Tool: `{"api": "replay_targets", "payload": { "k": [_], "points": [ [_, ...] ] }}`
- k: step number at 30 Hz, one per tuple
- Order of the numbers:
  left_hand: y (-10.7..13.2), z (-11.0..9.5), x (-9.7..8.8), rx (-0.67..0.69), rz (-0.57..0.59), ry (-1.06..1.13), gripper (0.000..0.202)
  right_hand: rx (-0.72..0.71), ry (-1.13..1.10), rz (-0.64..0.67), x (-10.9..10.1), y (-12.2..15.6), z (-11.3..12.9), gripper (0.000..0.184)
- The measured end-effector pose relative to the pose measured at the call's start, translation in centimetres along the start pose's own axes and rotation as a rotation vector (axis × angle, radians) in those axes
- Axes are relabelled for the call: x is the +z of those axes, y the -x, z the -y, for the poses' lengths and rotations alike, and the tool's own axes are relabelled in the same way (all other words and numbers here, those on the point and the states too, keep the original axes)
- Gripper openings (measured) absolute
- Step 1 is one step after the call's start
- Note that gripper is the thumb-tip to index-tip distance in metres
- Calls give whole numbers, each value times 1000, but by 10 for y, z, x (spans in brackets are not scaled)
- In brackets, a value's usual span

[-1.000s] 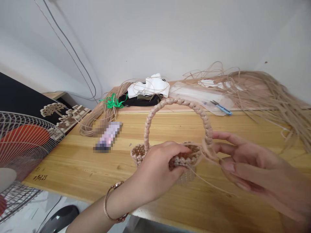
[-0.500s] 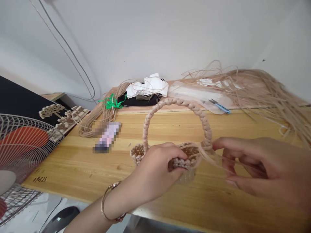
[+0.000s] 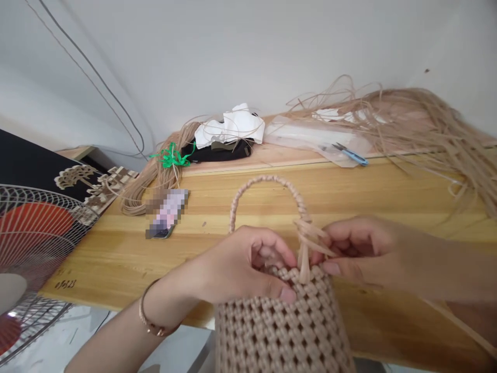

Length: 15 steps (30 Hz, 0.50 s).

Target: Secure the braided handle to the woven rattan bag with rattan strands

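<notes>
A beige woven basket (image 3: 279, 326) with a braided arched handle (image 3: 267, 182) stands upright close to me, in front of the wooden table's edge. My left hand (image 3: 240, 267) is closed on the basket's rim, thumb across the outer weave. My right hand (image 3: 357, 254) pinches the loose raffia strands (image 3: 306, 243) at the foot of the handle's right end. A bracelet sits on my left wrist.
On the wooden table (image 3: 349, 197) lie a blurred phone (image 3: 166, 213), a raffia bundle tied with green ribbon (image 3: 163, 171), a black and white bag (image 3: 225, 137), blue snips (image 3: 349, 153) and a big heap of raffia (image 3: 427, 124). A fan (image 3: 31, 248) stands left.
The basket has come nearer to me and turned upright, so its woven side now shows. My right hand has closed in on the strands at the handle's base.
</notes>
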State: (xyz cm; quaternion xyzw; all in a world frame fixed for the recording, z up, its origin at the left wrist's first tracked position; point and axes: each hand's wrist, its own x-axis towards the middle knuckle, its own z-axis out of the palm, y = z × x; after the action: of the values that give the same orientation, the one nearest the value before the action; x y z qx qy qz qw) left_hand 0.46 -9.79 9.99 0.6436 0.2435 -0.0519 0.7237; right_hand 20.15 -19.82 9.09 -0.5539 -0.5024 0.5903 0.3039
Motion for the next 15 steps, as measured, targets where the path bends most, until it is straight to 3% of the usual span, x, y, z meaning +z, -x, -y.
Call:
{"api": "replay_targets", "payload": {
  "k": [2,4,9,15],
  "points": [
    [0,9,4,-69,41,73,24,60,-105,112,6,3,-9,22],
    [-1,18,7,-117,55,85,23,125,-188,145,12,4,-20,21],
    [-7,27,9,-119,68,29,5,149,-386,134,21,2,-46,15],
    [-6,23,10,-97,123,-161,15,132,-550,42,35,4,-58,24]
  ]
}}
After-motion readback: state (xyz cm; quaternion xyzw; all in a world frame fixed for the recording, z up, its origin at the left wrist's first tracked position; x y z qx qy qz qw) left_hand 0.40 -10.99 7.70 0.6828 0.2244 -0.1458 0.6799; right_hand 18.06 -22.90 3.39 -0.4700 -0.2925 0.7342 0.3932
